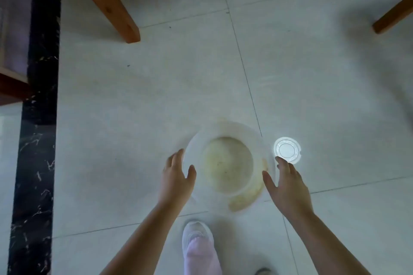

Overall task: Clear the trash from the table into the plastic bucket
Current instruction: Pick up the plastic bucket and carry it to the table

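Note:
A white translucent plastic bucket [225,138] stands on the pale tiled floor, seen from straight above, with a stained yellowish bottom and nothing inside that I can make out. My left hand [176,178] is spread beside its left rim, fingers apart, at or just off the rim. My right hand [286,185] is spread beside its right rim the same way. Neither hand holds anything. A round white plastic lid [287,149] lies flat on the floor just right of the bucket, near my right fingertips. The tabletop is out of view.
A wooden table leg [111,4] slants down at the upper left, another wooden leg [393,15] at the upper right. A black marble strip [38,118] runs down the left side. My shoe and trouser leg [196,245] stand just below the bucket.

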A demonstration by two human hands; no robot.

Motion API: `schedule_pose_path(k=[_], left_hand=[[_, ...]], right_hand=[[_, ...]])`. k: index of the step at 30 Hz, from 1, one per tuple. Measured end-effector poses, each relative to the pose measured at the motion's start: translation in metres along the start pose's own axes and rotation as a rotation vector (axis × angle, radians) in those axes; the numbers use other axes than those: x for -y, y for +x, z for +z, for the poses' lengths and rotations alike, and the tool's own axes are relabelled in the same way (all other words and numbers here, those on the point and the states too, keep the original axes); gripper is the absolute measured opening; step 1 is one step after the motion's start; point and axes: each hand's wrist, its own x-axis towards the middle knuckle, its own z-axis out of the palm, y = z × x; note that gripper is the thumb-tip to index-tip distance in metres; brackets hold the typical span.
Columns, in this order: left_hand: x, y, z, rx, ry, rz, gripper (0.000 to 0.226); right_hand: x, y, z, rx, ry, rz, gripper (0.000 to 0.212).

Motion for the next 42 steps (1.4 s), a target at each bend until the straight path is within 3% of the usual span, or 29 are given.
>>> schedule_pose_path(k=[6,12,23,32,42], left_hand=[[0.009,0.012,0.019,0.095,-0.201,-0.241,0.055],[0.005,0.017,0.015,0.064,-0.335,-0.304,0.042],[-0.048,-0.005,-0.054,-0.078,-0.355,-0.180,0.024],[-0.144,-0.054,-0.153,-0.134,-0.545,-0.038,0.019],[-0.271,-0.125,-0.294,-0.193,-0.541,0.169,0.017]], right_hand=[[-0.007,0.002,0.014,0.080,0.179,0.052,0.056],[-0.003,0.007,0.009,0.095,0.242,0.092,0.057],[0.029,-0.012,-0.073,0.005,0.295,0.044,0.052],[0.076,-0.050,-0.209,-0.108,0.261,-0.058,0.052],[0.135,-0.117,-0.373,-0.277,0.337,-0.206,0.043]])
